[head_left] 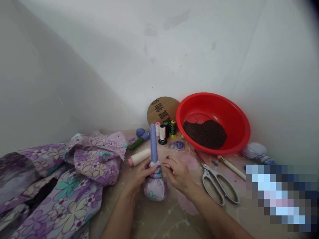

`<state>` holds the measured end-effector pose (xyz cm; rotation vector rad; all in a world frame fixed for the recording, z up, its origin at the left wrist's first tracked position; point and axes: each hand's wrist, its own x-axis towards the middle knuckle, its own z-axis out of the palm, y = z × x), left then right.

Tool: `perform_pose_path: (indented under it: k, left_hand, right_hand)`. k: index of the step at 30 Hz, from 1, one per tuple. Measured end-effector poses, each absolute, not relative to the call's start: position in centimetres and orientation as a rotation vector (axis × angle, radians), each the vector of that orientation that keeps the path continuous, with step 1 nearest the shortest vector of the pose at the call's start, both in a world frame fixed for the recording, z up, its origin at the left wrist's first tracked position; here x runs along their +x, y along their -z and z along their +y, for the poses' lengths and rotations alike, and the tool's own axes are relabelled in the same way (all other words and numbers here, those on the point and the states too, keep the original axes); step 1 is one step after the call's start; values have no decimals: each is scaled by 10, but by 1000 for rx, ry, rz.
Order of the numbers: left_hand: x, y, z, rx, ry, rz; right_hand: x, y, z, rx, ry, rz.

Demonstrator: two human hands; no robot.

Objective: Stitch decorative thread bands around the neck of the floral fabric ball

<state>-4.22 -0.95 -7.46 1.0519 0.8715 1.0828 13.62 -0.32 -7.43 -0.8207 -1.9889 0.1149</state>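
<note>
Left hand (139, 177) closed round neck of floral cloth bundle (156, 187), bundle upright on table (169, 219). Right hand (177, 174) pinched at neck (any thread held: cannot tell). Lavender tube (154, 142) rises from bundle.

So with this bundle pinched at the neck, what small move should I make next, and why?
Probably wind thread around the gathered neck of the floral fabric bundle, just below the purple tube. Your left hand and right hand are both at that neck, and a cream thread cone lies within easy reach beside them.
</note>
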Motion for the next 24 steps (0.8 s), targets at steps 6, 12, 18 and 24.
perform_pose_path:
  k: [6,12,18,24]
  left_hand:
    - [-33,71,-13,1061,-1124,884]
    - [-30,69,-14,932,-1117,863]
    - [-30,70,-15,895,-1093,828]
    - [-28,69,-16,866,-1041,838]
  right_hand:
    - [132,78,-3,-831,-15,-2030]
    - [132,80,0,-843,114,-2072]
    - [129,79,-1,-886,263,-2112]
    - [131,78,0,-850,345,-2159]
